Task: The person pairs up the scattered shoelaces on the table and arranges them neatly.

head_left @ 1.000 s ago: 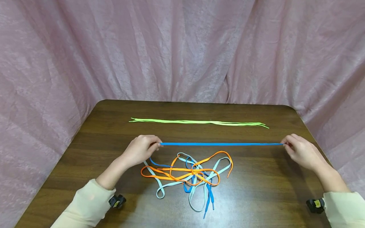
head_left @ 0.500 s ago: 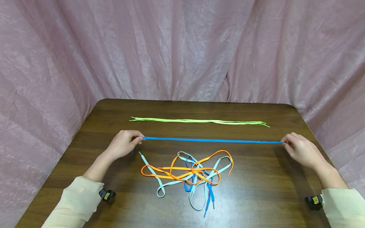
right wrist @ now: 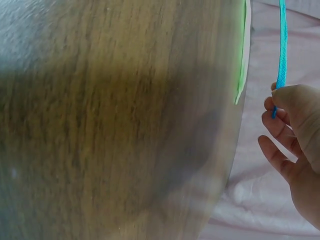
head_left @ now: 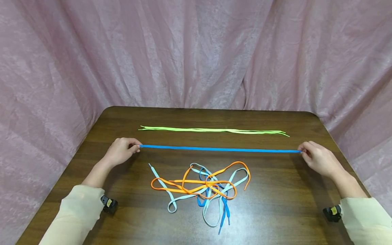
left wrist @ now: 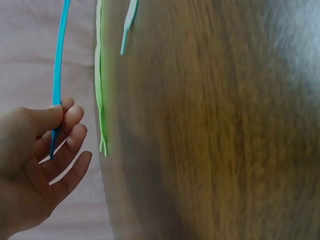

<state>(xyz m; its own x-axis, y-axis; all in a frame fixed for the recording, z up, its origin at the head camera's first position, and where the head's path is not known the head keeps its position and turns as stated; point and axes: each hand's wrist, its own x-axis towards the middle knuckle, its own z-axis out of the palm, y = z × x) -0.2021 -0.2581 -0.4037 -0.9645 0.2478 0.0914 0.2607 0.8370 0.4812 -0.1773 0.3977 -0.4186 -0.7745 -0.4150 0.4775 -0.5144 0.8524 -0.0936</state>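
Note:
A blue shoelace (head_left: 214, 149) is stretched nearly straight between both hands, above the table. My left hand (head_left: 122, 150) pinches its left end between thumb and forefinger; in the left wrist view the lace tip (left wrist: 52, 147) pokes out below the thumb. At the other end, my right hand (head_left: 320, 159) pinches the lace, and its tip (right wrist: 274, 113) shows beneath the thumb in the right wrist view. Nearer the body lies a loose tangle of an orange shoelace (head_left: 196, 182), a light blue shoelace (head_left: 174, 197) and a darker blue shoelace (head_left: 225, 206).
Several lime green shoelaces (head_left: 211, 130) lie side by side in a straight line near the far edge of the brown wooden table (head_left: 260, 217). A pink curtain (head_left: 196, 54) hangs around the back and sides.
My left hand has moved left and slightly away from the body, drawing the blue shoelace out of the tangle and lengthening the stretch. The right hand has shifted slightly left.

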